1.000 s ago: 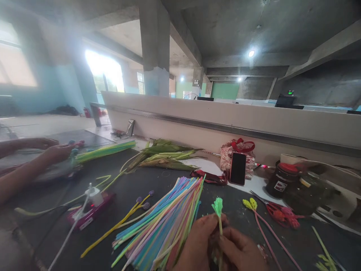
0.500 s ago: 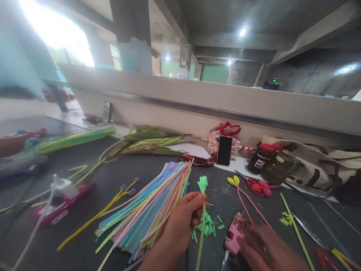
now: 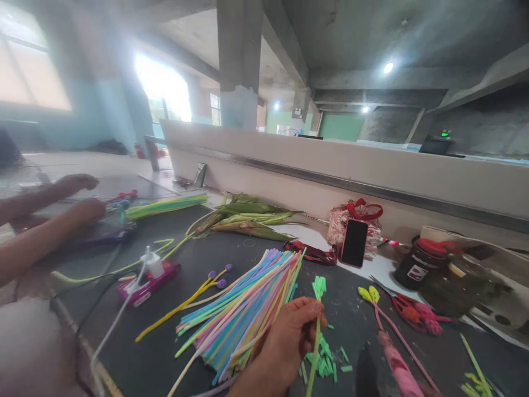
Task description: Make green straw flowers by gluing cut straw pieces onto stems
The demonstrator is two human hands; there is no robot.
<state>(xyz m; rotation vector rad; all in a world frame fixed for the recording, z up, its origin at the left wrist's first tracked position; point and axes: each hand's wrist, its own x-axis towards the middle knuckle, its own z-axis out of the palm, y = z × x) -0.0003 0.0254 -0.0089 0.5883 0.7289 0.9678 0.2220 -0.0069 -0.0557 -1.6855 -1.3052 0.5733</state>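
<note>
My left hand (image 3: 295,336) pinches a thin green fuzzy stem (image 3: 314,353) between thumb and fingers. A bundle of short pale green pieces (image 3: 319,286) tops the stem. Loose green cut pieces (image 3: 326,358) lie under and beside that hand. At the lower right edge, a sliver of my right hand (image 3: 428,389) shows, closed on a blurred pink tool (image 3: 394,361); its fingers are mostly out of frame. The tool overlaps the pink stems of a yellow-tipped piece (image 3: 368,295). Left of my left hand lies a pile of multicoloured pipe cleaners (image 3: 239,320).
Scissors (image 3: 407,311) lie at right, before a dark jar with a red lid (image 3: 421,264). A phone (image 3: 354,242) leans on a red-white pouch. Corn husks (image 3: 248,220) lie behind; a purple power strip (image 3: 149,284) sits left. Another person's arms (image 3: 49,226) reach in at far left.
The view has swung left. The pink tool, lying beside my right hand before, is now tilted and further right, in that hand. My left hand keeps the green stem. The other person's arms show more.
</note>
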